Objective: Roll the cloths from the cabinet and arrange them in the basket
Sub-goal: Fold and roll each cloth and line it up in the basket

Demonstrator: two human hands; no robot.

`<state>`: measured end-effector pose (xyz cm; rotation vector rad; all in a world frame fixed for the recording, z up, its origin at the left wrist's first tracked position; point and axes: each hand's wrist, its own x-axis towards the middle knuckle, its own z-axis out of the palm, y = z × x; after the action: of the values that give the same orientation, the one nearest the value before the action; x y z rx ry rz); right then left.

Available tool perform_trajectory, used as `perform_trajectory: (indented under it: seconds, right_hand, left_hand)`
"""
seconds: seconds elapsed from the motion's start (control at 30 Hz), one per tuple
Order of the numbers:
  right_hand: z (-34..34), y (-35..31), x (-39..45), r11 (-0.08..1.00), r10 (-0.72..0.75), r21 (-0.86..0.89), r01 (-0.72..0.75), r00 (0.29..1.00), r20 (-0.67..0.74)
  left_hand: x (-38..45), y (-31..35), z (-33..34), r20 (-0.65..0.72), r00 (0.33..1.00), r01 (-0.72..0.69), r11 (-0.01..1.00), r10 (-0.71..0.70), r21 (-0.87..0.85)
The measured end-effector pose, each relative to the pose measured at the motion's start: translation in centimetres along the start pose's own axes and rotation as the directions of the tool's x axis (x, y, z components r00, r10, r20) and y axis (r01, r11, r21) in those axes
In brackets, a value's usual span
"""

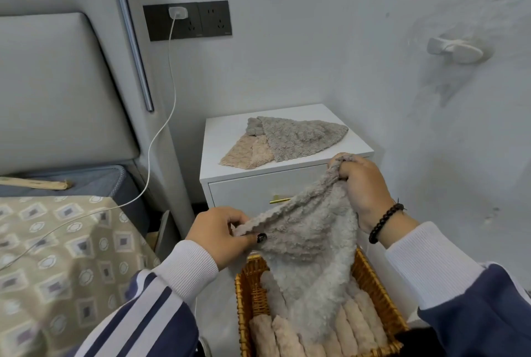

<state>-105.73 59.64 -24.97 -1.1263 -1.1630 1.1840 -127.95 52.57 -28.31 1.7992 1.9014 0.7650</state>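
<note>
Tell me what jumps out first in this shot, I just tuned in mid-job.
Centre frame, the left hand and right hand pinch a grey cloth spread above the wicker basket, which holds rolled cloths. Behind, more cloths lie flat on the white cabinet.

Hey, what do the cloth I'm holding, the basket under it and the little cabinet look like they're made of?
The held cloth looks like plush microfibre or fleece: grey, nubbly pile, scalloped edge. The basket looks like woven wicker or rattan, honey-coloured with a slight sheen, its strands visibly interlaced. The cabinet seems to be white painted or laminated board, smooth and matte, with a brass-coloured metal handle.
</note>
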Motion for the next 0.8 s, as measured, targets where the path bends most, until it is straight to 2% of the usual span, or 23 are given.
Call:
perform_trajectory:
  seconds: [0.1, 0.2, 0.3, 0.37, 0.43, 0.53, 0.7, 0.8]
  right_hand:
    - [-0.9, 0.0, 0.4, 0.999, -0.026, -0.025, 0.024, 0.995, -0.097]
    - [-1.9, -0.2, 0.9, 0.997, -0.032, -0.081, 0.021, 0.99, -0.14]
    - [-3.4, 0.0, 1.2, 0.991, -0.013, -0.13, -0.023, 0.963, -0.268]
    - [-4.3, 0.1, 1.3, 0.988, -0.023, -0.152, -0.033, 0.936, -0.35]
    - [-5.0, 0.1, 1.3, 0.968, -0.055, -0.249, -0.044, 0.925, -0.377]
    - [-5.3, 0.2, 0.7, 0.863, -0.115, -0.502, -0.054, 0.947, -0.301]
    - [-4.6, 1.1, -0.6, 0.666, -0.204, -0.743, 0.069, 0.974, -0.093]
    - [-3.5, 1.4, -1.7, 0.711, -0.187, -0.692, 0.126, 0.982, -0.013]
  left_hand:
    - [0.3, -0.3, 0.6, 0.075, 0.997, 0.011, 0.999, -0.014, 0.049]
    - [0.5, -0.8, 0.4, 0.097, 0.994, 0.062, 0.99, -0.05, -0.124]
    - [0.8, -0.9, 0.1, 0.076, 0.992, 0.112, 0.967, -0.097, -0.229]
    - [0.9, -0.9, -0.1, 0.061, 0.986, 0.166, 0.916, -0.155, -0.364]
    - [0.9, -0.7, -0.2, 0.076, 0.967, 0.241, 0.786, -0.242, -0.569]
    - [1.1, -0.2, -0.1, 0.124, 0.924, 0.333, 0.605, -0.362, -0.723]
    - [1.3, 0.9, 0.4, 0.181, 0.895, 0.377, 0.474, -0.409, -0.795]
    - [1.1, 1.9, 1.0, 0.219, 0.91, 0.364, 0.423, -0.353, -0.83]
